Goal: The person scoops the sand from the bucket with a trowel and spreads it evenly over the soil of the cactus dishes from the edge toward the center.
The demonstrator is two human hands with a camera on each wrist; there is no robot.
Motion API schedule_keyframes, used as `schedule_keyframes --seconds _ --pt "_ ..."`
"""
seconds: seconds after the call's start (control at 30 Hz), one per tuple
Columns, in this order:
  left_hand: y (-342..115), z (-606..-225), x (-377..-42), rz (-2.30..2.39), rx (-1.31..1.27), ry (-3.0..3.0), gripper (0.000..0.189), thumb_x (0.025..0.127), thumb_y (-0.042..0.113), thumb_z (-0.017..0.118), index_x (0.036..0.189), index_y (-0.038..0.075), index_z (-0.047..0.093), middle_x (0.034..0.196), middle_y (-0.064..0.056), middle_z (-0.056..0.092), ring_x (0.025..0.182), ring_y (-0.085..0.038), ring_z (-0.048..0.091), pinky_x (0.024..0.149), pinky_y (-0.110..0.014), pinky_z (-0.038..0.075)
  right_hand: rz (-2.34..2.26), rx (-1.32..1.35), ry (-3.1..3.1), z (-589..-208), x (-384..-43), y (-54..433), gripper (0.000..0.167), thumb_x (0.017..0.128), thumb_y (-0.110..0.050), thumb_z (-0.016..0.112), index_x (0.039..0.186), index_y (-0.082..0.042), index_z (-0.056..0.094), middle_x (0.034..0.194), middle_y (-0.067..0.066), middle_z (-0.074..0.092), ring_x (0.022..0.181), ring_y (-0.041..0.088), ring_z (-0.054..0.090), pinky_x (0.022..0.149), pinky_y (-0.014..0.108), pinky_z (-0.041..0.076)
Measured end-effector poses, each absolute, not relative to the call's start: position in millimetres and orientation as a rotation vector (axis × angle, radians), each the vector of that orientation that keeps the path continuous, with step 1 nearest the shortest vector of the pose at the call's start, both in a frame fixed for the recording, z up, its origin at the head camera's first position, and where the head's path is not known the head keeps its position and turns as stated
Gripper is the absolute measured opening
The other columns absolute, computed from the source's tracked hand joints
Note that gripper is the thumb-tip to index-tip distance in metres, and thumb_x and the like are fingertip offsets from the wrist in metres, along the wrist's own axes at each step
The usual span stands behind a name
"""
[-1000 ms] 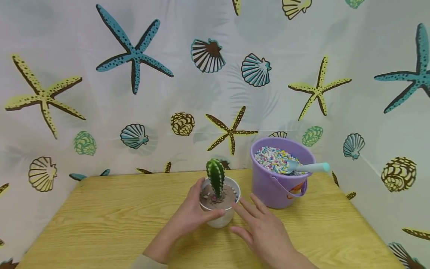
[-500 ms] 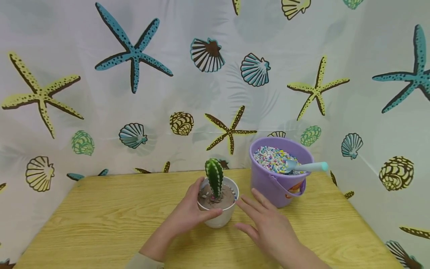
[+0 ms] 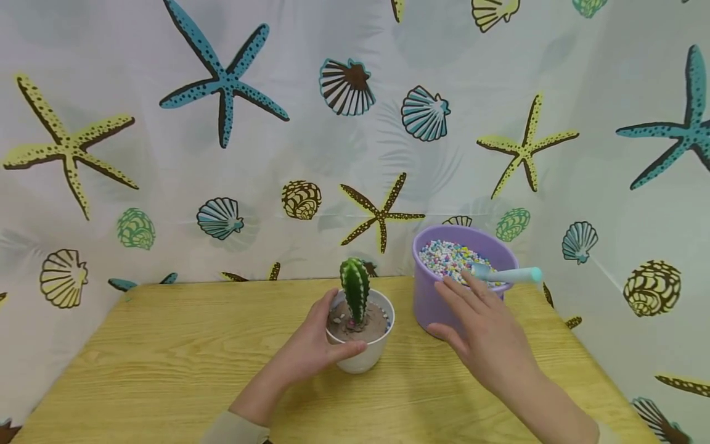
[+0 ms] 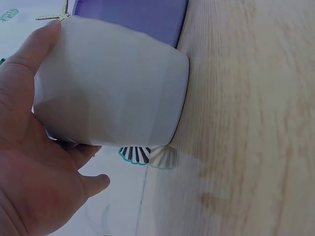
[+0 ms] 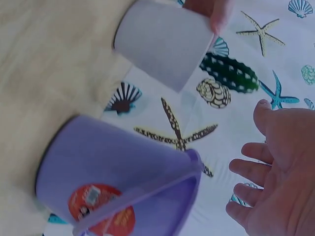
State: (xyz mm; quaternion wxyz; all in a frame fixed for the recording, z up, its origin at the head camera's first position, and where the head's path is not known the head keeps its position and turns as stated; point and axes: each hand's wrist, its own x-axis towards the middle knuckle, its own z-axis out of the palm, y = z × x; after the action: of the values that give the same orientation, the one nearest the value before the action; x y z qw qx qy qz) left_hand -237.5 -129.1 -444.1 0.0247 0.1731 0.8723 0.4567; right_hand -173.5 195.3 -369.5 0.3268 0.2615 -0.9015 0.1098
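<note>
A small green cactus [image 3: 355,291] stands upright in brown soil inside a white pot [image 3: 362,357], with some pebbles and coloured beads by the rim. My left hand [image 3: 310,345] grips the pot from the left, thumb along the near side of the rim and fingers behind. In the left wrist view the pot [image 4: 113,83] shows its smooth side and its base at the tabletop. My right hand [image 3: 493,333] hovers with fingers extended in front of the purple bucket [image 3: 429,296], holding nothing. A pale blue scoop [image 3: 507,275] rests in the bucket's multicoloured beads [image 3: 446,256].
Pot and bucket stand on a light wooden table [image 3: 194,357]. Behind and beside it hangs a white curtain [image 3: 310,142] printed with starfish and shells. The bucket's handle [image 5: 147,189] hangs down over a red sticker [image 5: 101,209].
My right hand has moved away from the pot, to the right and up toward the bucket. The left hand has kept its grip on the pot, which stays in place.
</note>
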Motion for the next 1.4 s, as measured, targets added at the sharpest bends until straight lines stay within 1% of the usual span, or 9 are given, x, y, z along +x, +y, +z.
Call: schedule_keyframes --seconds 0.13,0.2,0.33,0.4,0.53,0.87,1.03,1.2,1.4 --pt "-130 -444 -238 1.414 0.534 2.69 0.127 0.089 0.062 0.089 0.177 0.012 0.013 0.177 -0.023 0.024 0.158 -0.046 0.035 0.125 -0.067 0.035 0.249 0.656 -2.333 -358 -180 212 0.067 0.107 -0.056 0.065 0.154 -0.009 0.065 0.156 0.012 0.064 0.154 0.04 0.046 0.126 0.057 0.038" --pt "-130 -444 -238 1.412 0.535 2.689 0.127 0.089 0.062 0.089 0.177 0.012 0.013 0.178 -0.023 0.024 0.159 -0.045 0.035 0.125 -0.067 0.034 0.23 0.623 -2.347 -352 -182 220 0.066 0.106 -0.053 0.069 0.154 -0.008 0.064 0.156 0.013 0.063 0.154 0.041 0.046 0.126 0.058 0.037" --pt "-129 -444 -237 1.411 0.532 2.685 0.126 0.089 0.063 0.089 0.177 0.013 0.014 0.178 -0.022 0.024 0.159 -0.045 0.035 0.125 -0.066 0.034 0.2 0.55 -2.403 -341 -183 234 0.069 0.097 -0.037 0.085 0.155 -0.007 0.062 0.159 0.015 0.06 0.157 0.041 0.041 0.126 0.063 0.036" --pt "-129 -443 -238 1.412 0.535 2.684 0.125 0.089 0.062 0.089 0.177 0.013 0.015 0.177 -0.022 0.025 0.159 -0.044 0.035 0.125 -0.066 0.034 0.186 0.536 -2.406 -337 -185 242 0.071 0.095 -0.032 0.087 0.155 -0.006 0.062 0.16 0.017 0.059 0.156 0.042 0.041 0.126 0.063 0.035" --pt "-129 -442 -237 1.419 0.539 2.678 0.124 0.089 0.061 0.089 0.177 0.013 0.016 0.177 -0.022 0.025 0.159 -0.044 0.035 0.125 -0.067 0.034 0.155 0.521 -2.389 -331 -189 257 0.071 0.094 -0.032 0.088 0.155 -0.005 0.062 0.159 0.019 0.059 0.156 0.043 0.042 0.126 0.062 0.035" --pt "-129 -444 -238 1.435 0.53 2.66 0.125 0.089 0.059 0.09 0.178 0.015 0.014 0.177 -0.02 0.025 0.159 -0.043 0.036 0.125 -0.067 0.035 0.071 0.498 -2.377 -328 -201 285 0.069 0.092 -0.03 0.09 0.152 -0.006 0.065 0.153 0.023 0.062 0.149 0.05 0.048 0.118 0.07 0.04" --pt "-129 -445 -238 1.434 0.526 2.666 0.125 0.089 0.06 0.09 0.178 0.015 0.015 0.177 -0.021 0.026 0.159 -0.043 0.036 0.125 -0.067 0.035 0.039 0.447 -2.454 -326 -204 291 0.07 0.096 -0.034 0.088 0.155 -0.007 0.061 0.156 0.023 0.06 0.144 0.05 0.051 0.115 0.071 0.043" --pt "-129 -445 -237 1.437 0.522 2.672 0.123 0.089 0.06 0.09 0.177 0.016 0.017 0.177 -0.021 0.027 0.158 -0.043 0.037 0.125 -0.066 0.035 0.046 0.379 -2.549 -324 -205 292 0.07 0.102 -0.04 0.082 0.159 -0.009 0.056 0.157 0.025 0.057 0.138 0.053 0.055 0.11 0.074 0.044" --pt "-130 -446 -238 1.433 0.516 2.678 0.124 0.088 0.061 0.09 0.177 0.016 0.016 0.177 -0.02 0.026 0.158 -0.043 0.037 0.125 -0.066 0.035 0.06 0.338 -2.616 -321 -206 293 0.068 0.104 -0.042 0.078 0.16 -0.01 0.055 0.146 0.028 0.063 0.129 0.054 0.061 0.101 0.073 0.05"
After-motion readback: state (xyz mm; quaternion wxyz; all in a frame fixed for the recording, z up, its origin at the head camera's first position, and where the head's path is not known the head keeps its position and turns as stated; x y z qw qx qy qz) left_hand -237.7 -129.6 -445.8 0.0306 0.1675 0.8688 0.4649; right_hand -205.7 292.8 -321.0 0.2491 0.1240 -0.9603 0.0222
